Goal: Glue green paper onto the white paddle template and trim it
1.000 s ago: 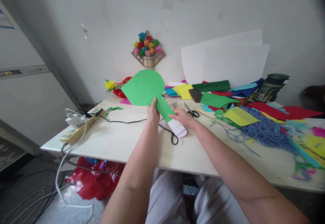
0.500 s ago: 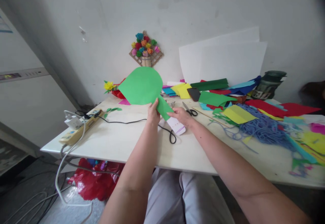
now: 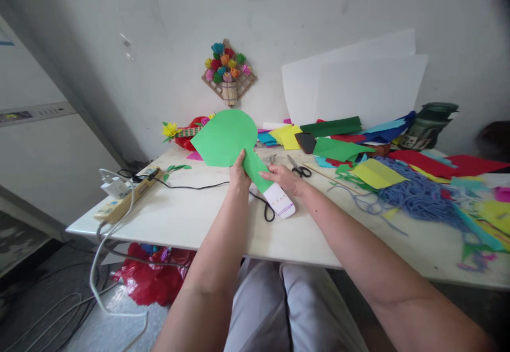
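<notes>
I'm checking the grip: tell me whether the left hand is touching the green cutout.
Touching. The head view shows the thumb of the left hand lying on the face of the green cutout, where it narrows.

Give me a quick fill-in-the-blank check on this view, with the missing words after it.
1. The left hand and right hand hold a large cut-out whose rounded part is coloured ____.
2. The white strip is nearer the ____ hand.
3. The scissors on the table have handles coloured ____.
4. In the picture, the flower decoration is to the ____ of the white sheets.

Missing words: green; right; black; left.
</notes>
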Action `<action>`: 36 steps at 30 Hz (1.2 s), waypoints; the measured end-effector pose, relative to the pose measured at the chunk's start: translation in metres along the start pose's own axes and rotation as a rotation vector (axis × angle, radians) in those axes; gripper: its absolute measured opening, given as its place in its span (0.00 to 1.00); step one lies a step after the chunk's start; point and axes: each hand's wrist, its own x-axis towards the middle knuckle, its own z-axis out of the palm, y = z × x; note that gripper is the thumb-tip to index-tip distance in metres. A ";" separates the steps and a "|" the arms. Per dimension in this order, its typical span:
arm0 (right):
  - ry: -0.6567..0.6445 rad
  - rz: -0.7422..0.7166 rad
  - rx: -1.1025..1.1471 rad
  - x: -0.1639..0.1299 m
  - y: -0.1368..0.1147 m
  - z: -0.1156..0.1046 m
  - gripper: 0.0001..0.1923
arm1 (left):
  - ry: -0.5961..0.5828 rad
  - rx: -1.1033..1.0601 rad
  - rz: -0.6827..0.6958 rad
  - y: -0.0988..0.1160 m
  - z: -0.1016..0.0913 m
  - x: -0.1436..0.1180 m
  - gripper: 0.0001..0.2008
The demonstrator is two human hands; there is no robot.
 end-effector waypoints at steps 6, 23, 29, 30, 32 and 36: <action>0.173 -0.025 0.070 0.009 0.007 -0.004 0.17 | -0.217 0.080 0.088 -0.009 -0.002 0.000 0.22; 0.222 -0.055 -0.010 0.008 0.006 -0.007 0.18 | -0.102 0.093 0.083 -0.013 -0.001 0.000 0.13; 0.227 -0.061 -0.031 0.009 0.008 -0.007 0.18 | -0.060 0.063 0.072 -0.015 0.001 -0.001 0.14; 0.228 -0.065 -0.032 0.009 0.009 -0.007 0.18 | -0.058 0.054 0.073 -0.015 0.002 -0.001 0.14; 0.228 -0.075 -0.036 0.010 0.010 -0.007 0.17 | -0.058 0.041 0.068 -0.016 0.002 -0.002 0.13; 0.232 -0.088 -0.034 0.011 0.012 -0.009 0.16 | -0.079 0.039 0.045 -0.017 0.001 -0.001 0.12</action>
